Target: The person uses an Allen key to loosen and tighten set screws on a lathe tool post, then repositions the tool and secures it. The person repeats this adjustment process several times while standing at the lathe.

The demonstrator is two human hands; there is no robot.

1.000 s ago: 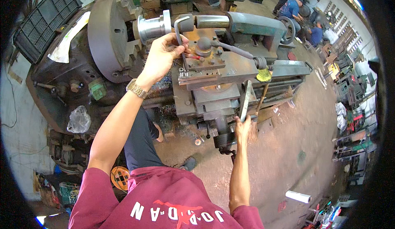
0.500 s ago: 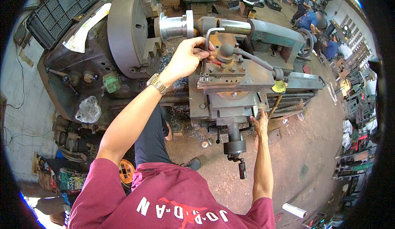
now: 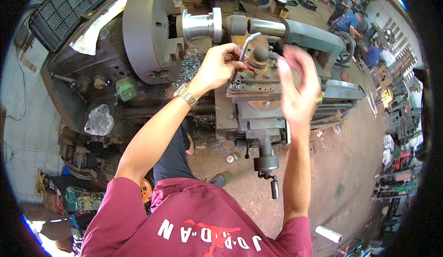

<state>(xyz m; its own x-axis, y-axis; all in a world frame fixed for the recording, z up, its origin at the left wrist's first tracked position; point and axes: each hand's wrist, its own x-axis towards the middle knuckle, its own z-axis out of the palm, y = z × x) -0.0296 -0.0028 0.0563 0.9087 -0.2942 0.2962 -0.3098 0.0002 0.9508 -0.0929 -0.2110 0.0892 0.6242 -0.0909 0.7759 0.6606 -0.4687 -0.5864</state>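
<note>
Bent steel key stands at the lathe's tool post, and the left hand is curled around its lower part. Blurred, the right hand hovers over the carriage with fingers spread, holding nothing. Left of them, the round grey chuck grips a shiny steel workpiece. A white sheet lies on the headstock by a black slatted crate. Lower left hangs a crumpled clear plastic bag.

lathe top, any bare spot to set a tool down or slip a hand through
Bare floor right of the crank handle. Crowded at the tool post, where the left hand grips the bent key and the right hand hovers; metal shavings fill the gap beside the chuck.
</note>
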